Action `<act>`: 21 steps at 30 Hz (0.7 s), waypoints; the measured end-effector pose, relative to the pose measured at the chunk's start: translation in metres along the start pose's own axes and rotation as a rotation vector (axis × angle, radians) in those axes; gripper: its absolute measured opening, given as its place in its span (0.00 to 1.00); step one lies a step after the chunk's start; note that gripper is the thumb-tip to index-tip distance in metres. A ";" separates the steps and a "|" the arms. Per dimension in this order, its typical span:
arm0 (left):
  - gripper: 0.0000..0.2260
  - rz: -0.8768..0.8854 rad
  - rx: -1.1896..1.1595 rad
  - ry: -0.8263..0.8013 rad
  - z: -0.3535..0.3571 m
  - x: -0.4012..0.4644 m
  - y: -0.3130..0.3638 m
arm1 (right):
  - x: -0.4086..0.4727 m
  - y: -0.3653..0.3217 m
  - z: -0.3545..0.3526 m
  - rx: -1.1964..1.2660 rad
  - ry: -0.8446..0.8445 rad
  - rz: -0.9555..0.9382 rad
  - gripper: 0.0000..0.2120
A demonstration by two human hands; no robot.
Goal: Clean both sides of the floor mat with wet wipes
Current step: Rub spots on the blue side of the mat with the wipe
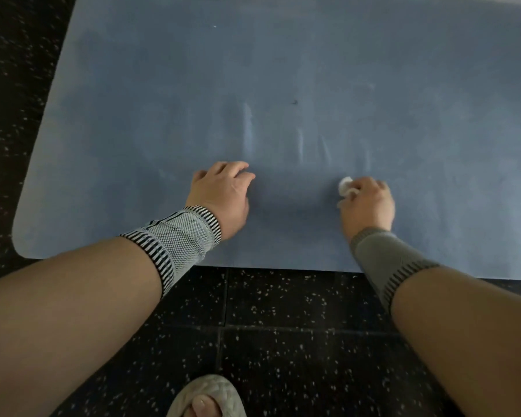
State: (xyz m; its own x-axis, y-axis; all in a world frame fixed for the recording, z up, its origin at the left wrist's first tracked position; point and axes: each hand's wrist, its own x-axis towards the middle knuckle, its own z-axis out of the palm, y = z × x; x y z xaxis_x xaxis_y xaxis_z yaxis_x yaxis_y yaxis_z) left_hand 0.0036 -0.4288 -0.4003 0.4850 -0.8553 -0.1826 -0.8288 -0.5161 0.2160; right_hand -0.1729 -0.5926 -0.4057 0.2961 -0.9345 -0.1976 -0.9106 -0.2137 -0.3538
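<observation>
A blue floor mat [283, 70] lies flat on a dark speckled floor [283, 341], spreading out ahead of and to both sides of the person's hands. Its near edge runs just behind both wrists, so the person leans over it from the floor side, probably to reach the middle without stepping on the surface being cleaned. Faint pale streaks show on the mat just beyond the hands, and a small dark speck sits farther out between them; these look like spots not yet wiped.

The left hand [223, 197] rests on the mat with fingers loosely bent and holding nothing, seemingly bracing the mat so it does not slide. Well apart from it, the right hand [369, 203] has its fingers curled round a bunched white wet wipe [345, 186], which pokes out on the thumb side and is pressed to the mat, ready for scrubbing. Both wrists wear knitted grey bands. A slippered foot [206, 398] stands on the floor, behind and between the arms.
</observation>
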 end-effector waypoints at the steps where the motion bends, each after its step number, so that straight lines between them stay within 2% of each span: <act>1: 0.22 -0.001 -0.006 0.004 -0.001 0.006 0.001 | 0.007 -0.003 0.001 0.008 0.036 0.076 0.10; 3: 0.22 -0.016 -0.008 0.005 -0.002 0.017 0.004 | -0.002 -0.030 0.011 0.039 0.024 0.004 0.11; 7: 0.22 -0.037 0.004 -0.039 -0.003 0.036 0.004 | -0.045 -0.073 0.035 0.050 -0.256 -0.618 0.08; 8: 0.23 -0.041 0.008 -0.050 -0.003 0.040 0.002 | -0.040 -0.071 0.033 0.039 -0.262 -0.707 0.07; 9: 0.24 -0.041 0.015 -0.056 -0.003 0.043 -0.001 | -0.026 -0.063 0.028 0.033 -0.225 -0.706 0.07; 10: 0.25 -0.039 0.024 -0.056 -0.003 0.045 -0.003 | -0.008 -0.052 0.021 0.011 -0.164 -0.617 0.08; 13: 0.25 -0.044 0.035 -0.029 -0.006 0.053 -0.009 | 0.048 -0.016 -0.006 -0.085 0.010 -0.077 0.09; 14: 0.25 -0.044 0.032 -0.021 -0.007 0.056 -0.009 | 0.057 -0.011 -0.010 -0.080 0.032 0.061 0.09; 15: 0.24 -0.039 0.032 -0.018 -0.009 0.060 -0.008 | 0.059 -0.015 -0.009 -0.088 0.041 0.121 0.10; 17: 0.24 -0.025 0.046 -0.024 -0.012 0.069 -0.005 | 0.047 -0.045 0.004 -0.079 0.001 0.015 0.12; 21: 0.26 -0.056 0.058 -0.095 -0.017 0.090 -0.005 | 0.005 -0.088 0.032 0.006 -0.253 -0.585 0.11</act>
State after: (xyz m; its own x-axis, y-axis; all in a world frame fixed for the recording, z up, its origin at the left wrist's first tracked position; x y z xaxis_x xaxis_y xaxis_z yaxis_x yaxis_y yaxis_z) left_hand 0.0565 -0.5040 -0.4021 0.5047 -0.8154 -0.2835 -0.8172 -0.5571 0.1477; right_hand -0.0822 -0.5699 -0.4049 0.8035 -0.5676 -0.1793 -0.5762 -0.6662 -0.4735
